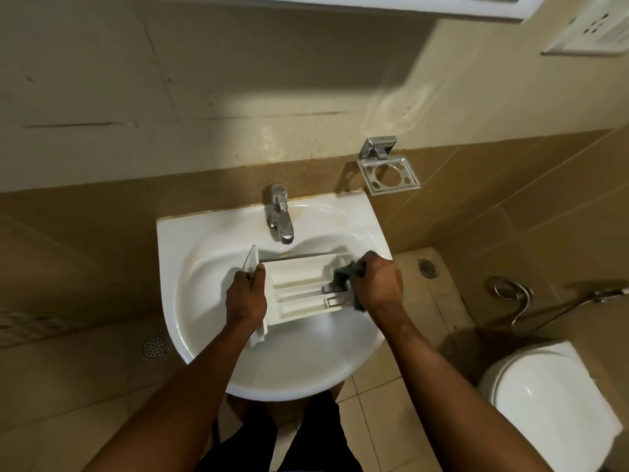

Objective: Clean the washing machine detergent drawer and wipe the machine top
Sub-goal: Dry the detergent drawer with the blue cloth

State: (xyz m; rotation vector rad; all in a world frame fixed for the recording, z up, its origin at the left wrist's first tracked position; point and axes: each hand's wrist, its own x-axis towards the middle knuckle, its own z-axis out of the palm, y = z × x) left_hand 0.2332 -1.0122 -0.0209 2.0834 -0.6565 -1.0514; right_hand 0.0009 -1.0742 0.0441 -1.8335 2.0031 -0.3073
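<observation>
The white detergent drawer lies across the bowl of a white wash basin, its compartments facing up. My left hand grips the drawer's front panel at its left end. My right hand is closed on a grey cloth, which is pressed into the drawer's right end. The cloth hides part of that end. The washing machine is out of sight.
A chrome tap stands at the back of the basin, no water visibly running. A metal holder is fixed to the tiled wall. A white toilet and a hand spray hose are at the right. Floor drains sit on both sides.
</observation>
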